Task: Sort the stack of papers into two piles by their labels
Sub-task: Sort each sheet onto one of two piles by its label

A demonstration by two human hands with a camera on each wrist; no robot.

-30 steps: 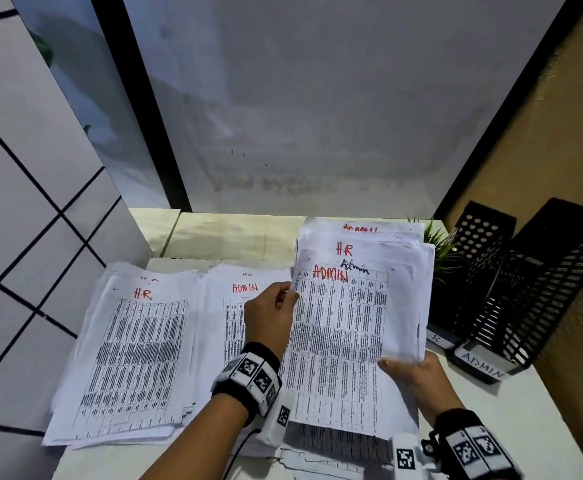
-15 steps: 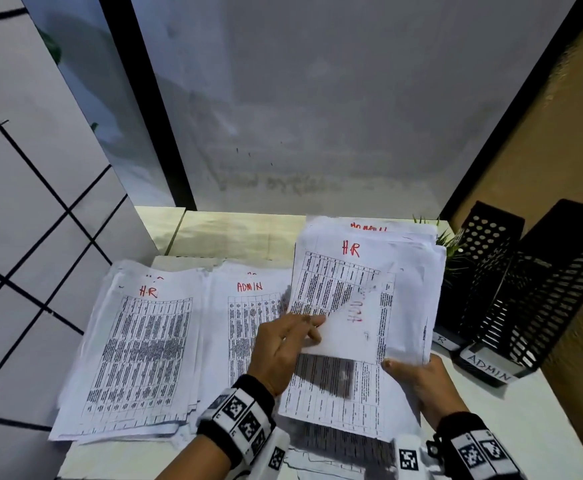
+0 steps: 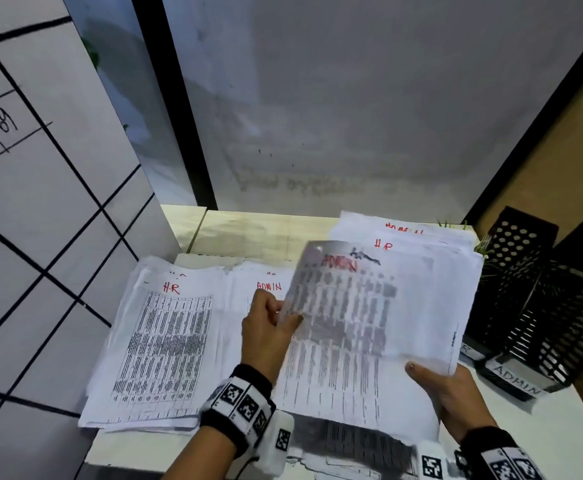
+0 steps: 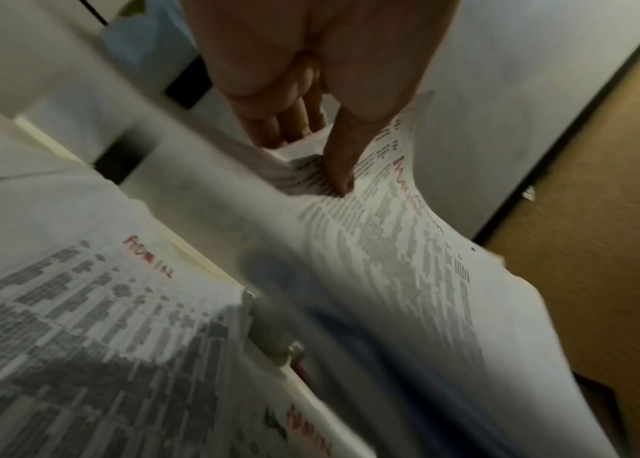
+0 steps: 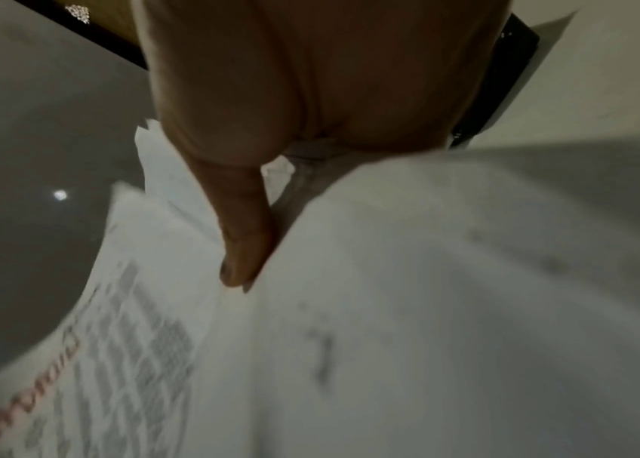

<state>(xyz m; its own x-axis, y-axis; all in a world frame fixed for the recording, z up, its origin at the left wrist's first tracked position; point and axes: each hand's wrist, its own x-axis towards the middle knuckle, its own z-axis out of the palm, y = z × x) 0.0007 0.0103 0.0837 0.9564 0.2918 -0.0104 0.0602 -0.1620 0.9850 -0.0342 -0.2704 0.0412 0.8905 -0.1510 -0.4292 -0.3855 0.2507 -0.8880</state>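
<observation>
The white paper pile on the left says "HR" in red, and the white pile beside it says "ADMIN". The blurry lifted white sheet says "ADMIN" too. A white label on the black mesh tray reads "ADMIN", and the white board shows "69".

Left hand pinching with thumb and fingers, right hand gripping, thumb on top

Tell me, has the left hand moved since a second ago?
Yes. The left hand, pinching the ADMIN sheet, now covers more of the ADMIN pile.
</observation>
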